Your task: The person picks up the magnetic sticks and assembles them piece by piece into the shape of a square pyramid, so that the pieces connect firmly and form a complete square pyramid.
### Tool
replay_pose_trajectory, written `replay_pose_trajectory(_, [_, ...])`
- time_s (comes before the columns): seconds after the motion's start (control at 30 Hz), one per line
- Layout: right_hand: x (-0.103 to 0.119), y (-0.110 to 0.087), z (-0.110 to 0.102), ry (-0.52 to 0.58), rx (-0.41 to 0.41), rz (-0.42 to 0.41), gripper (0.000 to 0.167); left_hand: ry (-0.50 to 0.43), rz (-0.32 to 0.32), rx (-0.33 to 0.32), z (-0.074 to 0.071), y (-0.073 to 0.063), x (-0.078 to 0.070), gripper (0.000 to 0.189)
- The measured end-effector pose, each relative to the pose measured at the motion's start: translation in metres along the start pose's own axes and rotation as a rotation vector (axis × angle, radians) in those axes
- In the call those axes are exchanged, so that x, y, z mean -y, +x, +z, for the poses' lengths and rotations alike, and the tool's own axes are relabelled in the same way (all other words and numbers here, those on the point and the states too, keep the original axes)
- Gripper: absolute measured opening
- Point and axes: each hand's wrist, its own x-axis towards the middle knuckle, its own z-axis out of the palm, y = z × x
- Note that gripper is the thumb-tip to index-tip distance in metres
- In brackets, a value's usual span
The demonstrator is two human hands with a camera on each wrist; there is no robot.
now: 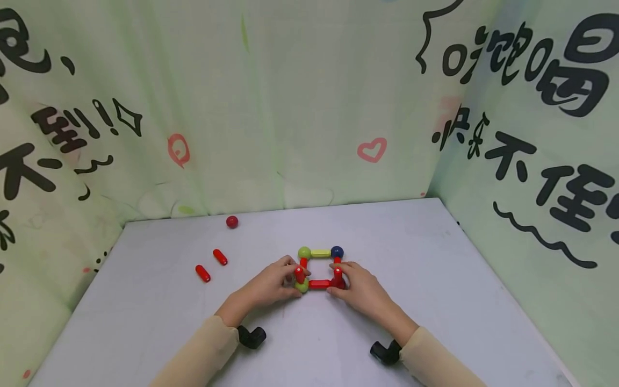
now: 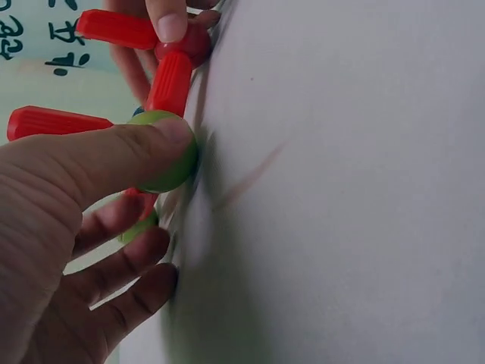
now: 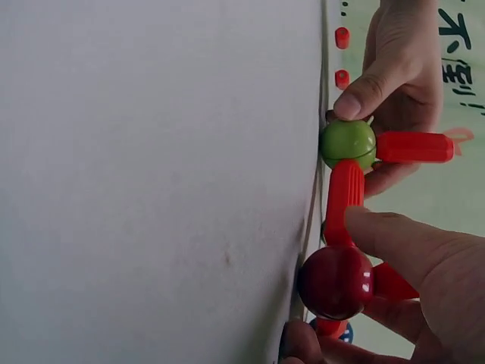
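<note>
A square frame of coloured balls and rods lies on the table, its front rod [image 1: 319, 284] red and its back rod [image 1: 321, 253] yellow-green. My left hand [image 1: 274, 282] pinches the green ball [image 2: 170, 163] at the front left corner, thumb on its near side. My right hand [image 1: 362, 287] grips the corner with the dark red ball [image 3: 336, 282], its thumb against the front rod. A red rod stands up from each front ball, the left rod [image 1: 300, 275] and the right rod [image 1: 338, 275]. Another green ball [image 1: 304, 252] and a blue ball [image 1: 337, 251] form the back corners.
Two loose red rods, one nearer [image 1: 203, 273] and one farther [image 1: 220, 257], lie left of the frame. A loose red ball [image 1: 232, 221] sits near the table's back edge. Printed curtains [image 1: 300, 107] hang behind and at both sides of the white table [image 1: 145, 322].
</note>
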Motion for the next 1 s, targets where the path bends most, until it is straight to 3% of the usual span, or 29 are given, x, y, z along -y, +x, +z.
replay_pose_trajectory(0.1, [-0.0011, 0.0025, 0.0015, -0.007, -0.006, -0.034, 0.051, -0.031, -0.013, 0.007, -0.0011, 0.0015, -0.0004, 0.037])
replay_pose_trajectory(0.3, [-0.0014, 0.0046, 0.0022, 0.008, -0.007, -0.044, 0.045, -0.047, -0.031, -0.008, -0.0025, 0.0036, -0.0011, 0.035])
replay_pose_trajectory(0.53, [0.002, 0.0043, 0.0019, 0.054, 0.012, -0.039, 0.044, -0.025, -0.061, -0.022, -0.0023, 0.0045, -0.0019, 0.033])
replay_pose_trajectory(0.83, [0.0028, 0.0032, 0.002, 0.065, -0.005, -0.038, 0.043, -0.028, -0.033, -0.012, -0.0004, 0.0013, -0.0032, 0.033])
replay_pose_trajectory(1.0, [0.0027, 0.0026, 0.0008, 0.069, -0.006, -0.04, 0.043, -0.025, -0.039, -0.003, -0.0012, -0.0009, -0.0041, 0.042])
